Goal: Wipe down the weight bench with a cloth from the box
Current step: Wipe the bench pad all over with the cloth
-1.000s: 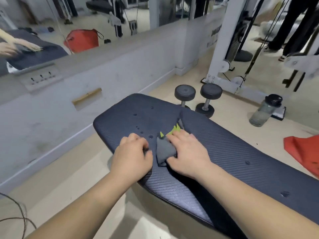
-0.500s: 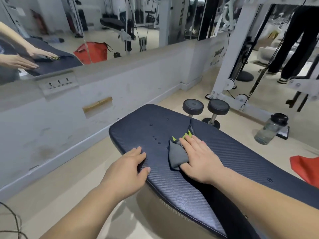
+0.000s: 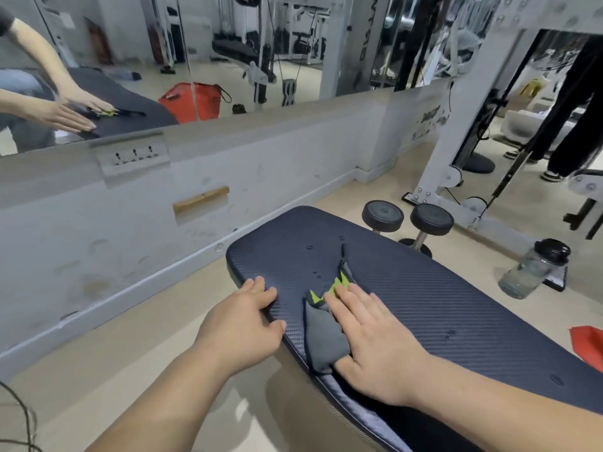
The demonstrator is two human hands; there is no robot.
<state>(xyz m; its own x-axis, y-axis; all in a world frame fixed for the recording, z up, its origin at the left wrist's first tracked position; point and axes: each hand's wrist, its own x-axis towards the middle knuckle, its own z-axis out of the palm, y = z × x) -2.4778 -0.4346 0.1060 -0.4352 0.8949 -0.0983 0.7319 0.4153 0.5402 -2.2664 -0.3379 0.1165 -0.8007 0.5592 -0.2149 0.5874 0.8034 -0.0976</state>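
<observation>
At the far left, the wall mirror (image 3: 98, 53) repeats both hands from the other side, blurred. The left hand (image 3: 241, 324) lies with its fingers loosely straight on the near-left edge of the weight bench (image 3: 440, 298) and holds nothing; I judge that it steadies the pad while the other hand works. Just to its right, the grey cloth (image 3: 321, 340) with bright green corners lies crumpled on the pad near the front edge. The right hand (image 3: 375, 340) is flat on top of it with the fingers stretched out, pressing and not gripping, which suits a wiping stroke. The hand covers the right part of the cloth, so its full size cannot be told. Small dark spots on the pad may be drops or marks; I cannot tell which. The bench is cut off at the right and at the bottom, and its frame is hidden. The box is not in view. Behind the bench two dumbbells (image 3: 408, 223) stand on the floor, partly hidden, with a bottle (image 3: 535, 269) further to the right.
</observation>
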